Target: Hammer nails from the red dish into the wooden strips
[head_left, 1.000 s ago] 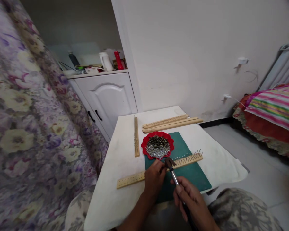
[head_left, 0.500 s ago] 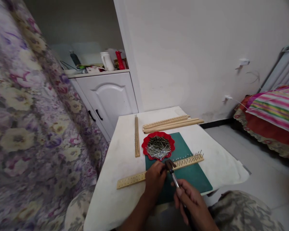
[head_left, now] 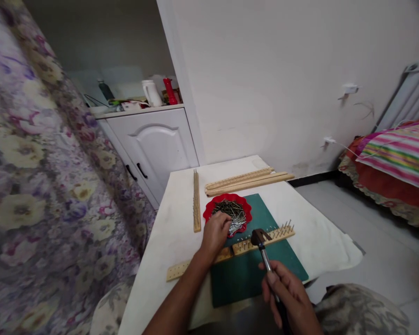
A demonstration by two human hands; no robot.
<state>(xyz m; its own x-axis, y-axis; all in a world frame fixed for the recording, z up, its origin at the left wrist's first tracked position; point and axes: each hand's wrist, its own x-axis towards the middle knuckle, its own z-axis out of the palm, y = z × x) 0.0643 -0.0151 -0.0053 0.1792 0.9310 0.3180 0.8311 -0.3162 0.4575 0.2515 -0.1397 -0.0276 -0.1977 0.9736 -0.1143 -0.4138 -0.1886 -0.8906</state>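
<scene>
My left hand [head_left: 214, 232] reaches into the red scalloped dish [head_left: 212, 209] of loose nails [head_left: 233, 211], fingers curled among them; what they hold is hidden. My right hand [head_left: 288, 295] grips the handle of a small hammer [head_left: 260, 239], whose head hovers over a long wooden strip [head_left: 261, 237]. That strip lies across a green cutting mat [head_left: 254, 274] and has a row of upright nails along its right part and bare holes on its left part.
The white table [head_left: 167, 242] also bears one wooden strip [head_left: 196, 200] standing lengthwise at the left and two more strips [head_left: 247, 179] at the back. A floral curtain hangs at left, a white cabinet behind, a bed with striped bedding at right.
My left hand left the strip beside the hammer head and moved up into the nail dish. The hammer shifted slightly right and lifted off the strip.
</scene>
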